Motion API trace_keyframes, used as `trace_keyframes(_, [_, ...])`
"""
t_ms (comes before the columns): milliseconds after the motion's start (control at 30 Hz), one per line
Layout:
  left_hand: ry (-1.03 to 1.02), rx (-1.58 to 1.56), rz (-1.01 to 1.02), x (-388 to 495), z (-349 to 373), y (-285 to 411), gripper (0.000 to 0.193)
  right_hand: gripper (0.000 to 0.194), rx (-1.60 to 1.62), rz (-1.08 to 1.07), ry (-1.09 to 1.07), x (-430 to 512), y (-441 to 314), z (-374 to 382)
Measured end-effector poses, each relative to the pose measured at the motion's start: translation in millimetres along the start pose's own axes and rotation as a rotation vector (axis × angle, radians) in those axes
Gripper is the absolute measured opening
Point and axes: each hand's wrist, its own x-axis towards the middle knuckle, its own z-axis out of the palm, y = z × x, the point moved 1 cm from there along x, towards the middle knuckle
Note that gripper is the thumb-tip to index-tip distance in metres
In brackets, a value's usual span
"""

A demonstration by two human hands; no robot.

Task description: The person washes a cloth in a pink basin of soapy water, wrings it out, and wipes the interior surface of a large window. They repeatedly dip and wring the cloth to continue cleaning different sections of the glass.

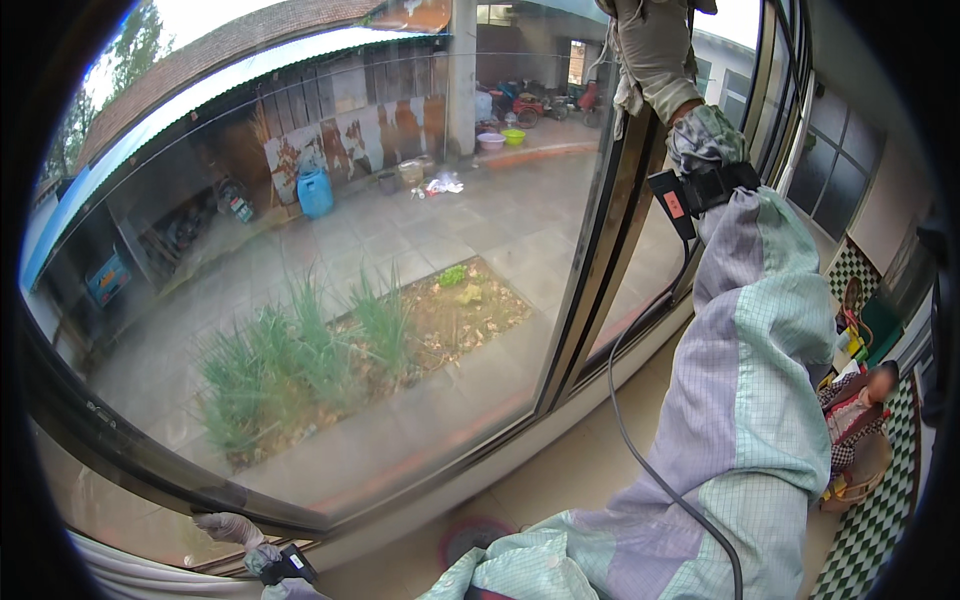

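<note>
My right hand (656, 56), in a pale glove, is raised at the top right beside the upright frame of a sliding window (600, 247). A whitish cloth (626, 94) hangs by its fingers, which are partly cut off by the picture's top edge. My left hand (229, 528), also gloved, lies at the lower left against the dark bottom frame of the glass pane (285, 517); its fingertips are partly hidden there. Black devices are strapped to both wrists, and a black cable (637, 450) runs down from the right one along the checked sleeve.
A windowsill (480, 480) runs below the glass. A white curtain (142, 562) lies at the lower left, and a round pinkish object (469, 536) is on the floor. A person (859, 409) is at the far right. Outside are a planting bed (450, 322) and a blue barrel (314, 193).
</note>
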Motion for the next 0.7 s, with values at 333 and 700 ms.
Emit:
trace_keyframes(333, [-0.026, -0.306, -0.247, 9.4, 3.8, 28.5, 0.054, 0.033, 0.230, 0.277, -0.088, -116.2, -31.4, -16.6])
trace_keyframes(700, [0.037, -0.335, -0.231, 13.4, 6.6, 40.7, 0.057, 0.052, 0.743, 0.778, -0.254, -266.4, -76.0, -53.0])
